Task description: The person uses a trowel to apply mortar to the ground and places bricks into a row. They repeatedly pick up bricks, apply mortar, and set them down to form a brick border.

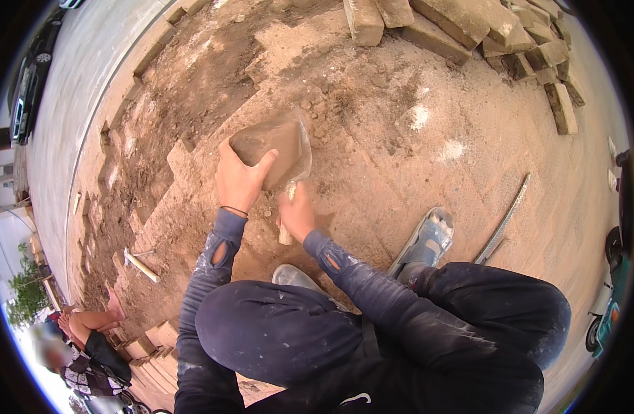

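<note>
My left hand is wrapped round a brown paving block, its thumb over the near edge. The block is tilted up off the dusty ground in front of me. In my right hand is a trowel with a pale handle, whose end sticks out below the fist. The trowel's blade lies along the block's right side, touching it or very close. Part of the blade is hidden behind the block.
A hammer lies at the left by the edge of the laid pavers. Loose blocks are piled at the far right. A long metal bar rests beside my right foot. Another person sits at the lower left. Dug soil borders the road.
</note>
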Demonstrator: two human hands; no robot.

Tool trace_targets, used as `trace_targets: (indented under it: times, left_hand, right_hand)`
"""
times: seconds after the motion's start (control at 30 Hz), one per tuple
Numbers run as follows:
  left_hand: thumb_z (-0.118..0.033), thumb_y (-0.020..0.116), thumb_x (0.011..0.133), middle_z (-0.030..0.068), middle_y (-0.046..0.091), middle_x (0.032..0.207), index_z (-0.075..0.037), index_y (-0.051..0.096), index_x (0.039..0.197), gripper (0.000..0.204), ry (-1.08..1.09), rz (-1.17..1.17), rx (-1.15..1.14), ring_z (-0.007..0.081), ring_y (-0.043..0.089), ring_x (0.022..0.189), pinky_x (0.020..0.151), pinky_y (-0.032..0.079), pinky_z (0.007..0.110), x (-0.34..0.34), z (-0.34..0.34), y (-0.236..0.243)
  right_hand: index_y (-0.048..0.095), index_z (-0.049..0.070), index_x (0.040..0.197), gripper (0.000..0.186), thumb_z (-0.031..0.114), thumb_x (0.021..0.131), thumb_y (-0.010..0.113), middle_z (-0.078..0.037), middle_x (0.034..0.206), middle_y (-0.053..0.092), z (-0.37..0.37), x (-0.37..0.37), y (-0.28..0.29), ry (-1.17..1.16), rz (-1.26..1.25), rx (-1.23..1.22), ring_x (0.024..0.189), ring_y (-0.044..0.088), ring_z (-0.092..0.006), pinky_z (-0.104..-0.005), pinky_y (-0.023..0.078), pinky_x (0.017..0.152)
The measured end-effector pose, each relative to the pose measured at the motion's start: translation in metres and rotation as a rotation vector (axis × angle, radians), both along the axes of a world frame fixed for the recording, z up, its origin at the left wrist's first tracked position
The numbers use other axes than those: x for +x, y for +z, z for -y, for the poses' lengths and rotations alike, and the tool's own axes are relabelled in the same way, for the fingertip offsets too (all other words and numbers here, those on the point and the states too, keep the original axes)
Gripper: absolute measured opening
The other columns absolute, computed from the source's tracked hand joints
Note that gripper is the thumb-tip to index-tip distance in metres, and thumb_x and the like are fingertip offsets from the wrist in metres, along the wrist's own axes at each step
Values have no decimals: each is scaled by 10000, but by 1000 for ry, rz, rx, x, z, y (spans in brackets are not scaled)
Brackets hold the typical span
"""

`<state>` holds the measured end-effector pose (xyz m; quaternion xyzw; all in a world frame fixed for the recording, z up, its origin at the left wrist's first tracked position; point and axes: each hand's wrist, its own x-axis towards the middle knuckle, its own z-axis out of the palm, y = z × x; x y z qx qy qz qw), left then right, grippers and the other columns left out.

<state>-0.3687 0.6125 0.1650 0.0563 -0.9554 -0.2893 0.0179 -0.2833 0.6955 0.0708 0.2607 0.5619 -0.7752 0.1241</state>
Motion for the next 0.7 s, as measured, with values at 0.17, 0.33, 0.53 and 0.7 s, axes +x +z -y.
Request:
trace_targets:
  times: [0.17,0.33,0.53,0.7]
  left_hand:
    - [-525,821,709,267,699,990,70,503,1160,812,213,85,44,400,696,950,838,535,443,3,5,8]
    - [-521,828,702,264,695,1000,85,492,1142,821,229,16,136,391,697,936,836,532,441,-8,-4,-15]
    - [-453,843,681,286,584,1175,94,449,1192,846,172,-27,109,405,583,1113,956,476,447,-6,16,-31]
    - [-265,823,663,244,469,1237,50,432,1273,790,-101,-63,-148,414,457,1178,1008,429,467,9,-7,-7]
  right_hand:
    - [475,-24,1112,265,154,931,549,-158,744,609,25,22,-16,34,-181,231,471,608,-226,-389,483,446]
    - [484,-15,1125,287,156,904,551,-213,788,618,9,2,-51,-60,-254,425,610,642,-322,-451,499,553]
    - [482,-4,1124,313,193,897,570,-234,834,658,-11,-16,-12,173,-97,209,471,632,-274,-380,501,395]
    - [528,25,1122,323,211,867,595,-186,777,673,-105,-99,8,264,-156,471,532,668,-285,-396,536,445]
